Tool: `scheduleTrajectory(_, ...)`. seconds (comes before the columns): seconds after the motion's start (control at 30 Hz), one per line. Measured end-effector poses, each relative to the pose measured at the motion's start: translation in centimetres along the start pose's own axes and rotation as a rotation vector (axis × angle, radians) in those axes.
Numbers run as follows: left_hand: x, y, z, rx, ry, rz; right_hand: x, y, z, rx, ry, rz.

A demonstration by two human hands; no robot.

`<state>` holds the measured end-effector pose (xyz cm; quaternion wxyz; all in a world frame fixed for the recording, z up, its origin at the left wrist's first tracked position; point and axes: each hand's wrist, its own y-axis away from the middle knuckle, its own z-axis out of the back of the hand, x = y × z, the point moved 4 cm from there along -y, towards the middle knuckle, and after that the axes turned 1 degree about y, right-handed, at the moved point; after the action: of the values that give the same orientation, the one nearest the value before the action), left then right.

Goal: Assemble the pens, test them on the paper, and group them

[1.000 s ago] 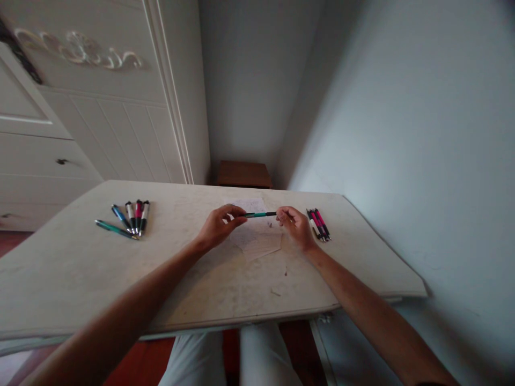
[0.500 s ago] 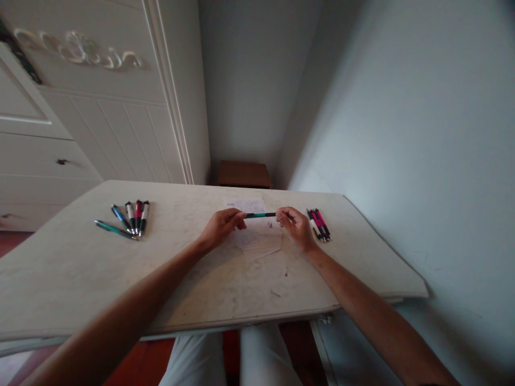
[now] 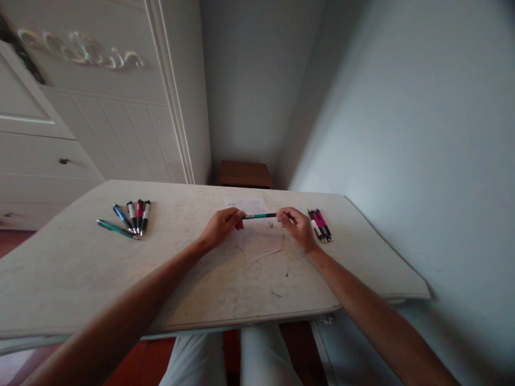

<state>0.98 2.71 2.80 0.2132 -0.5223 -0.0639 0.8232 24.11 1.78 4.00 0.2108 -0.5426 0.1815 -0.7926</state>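
A green and black pen point(image 3: 260, 216) is held level between my two hands above the table. My left hand point(image 3: 223, 224) pinches one end, and my right hand point(image 3: 294, 225) pinches the other, so both are closed on it. Beneath the pen lies a sheet of paper point(image 3: 257, 244) with faint writing. Close to my right hand, several pens point(image 3: 321, 225), pink, black and white, lie side by side. Over on the left, several more pens point(image 3: 139, 217) in blue, white and red are fanned out, with a green pen point(image 3: 116, 229) lying slantwise at their lower ends.
The white table point(image 3: 193, 300) has small dark marks near its front. A white cabinet point(image 3: 120, 118) stands behind on the left, and a grey wall point(image 3: 422, 161) runs along the right. A brown wooden piece point(image 3: 245, 174) sits beyond the far edge.
My left hand has slid slightly left along the pen, baring a little more of its barrel. My right hand stays almost in place.
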Motion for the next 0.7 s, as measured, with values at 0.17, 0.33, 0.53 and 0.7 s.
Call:
scheduleTrajectory(0.17,-0.49,0.04,0.29,-0.075,0.072,-0.067,-0.05,-0.03,0.04,-0.012,0.007,0.002)
scheduleTrajectory(0.33,-0.51,0.17,0.46,-0.149,0.108,-0.092,-0.1,-0.01,-0.02,-0.004,0.01,0.0)
scheduleTrajectory(0.53,0.08,0.13,0.09,-0.048,0.052,0.027,-0.09,0.01,0.0,-0.006,0.004,0.001)
scheduleTrajectory(0.7,-0.48,0.07,-0.03,0.019,-0.011,-0.001,-0.12,0.02,0.06,-0.008,0.016,-0.003)
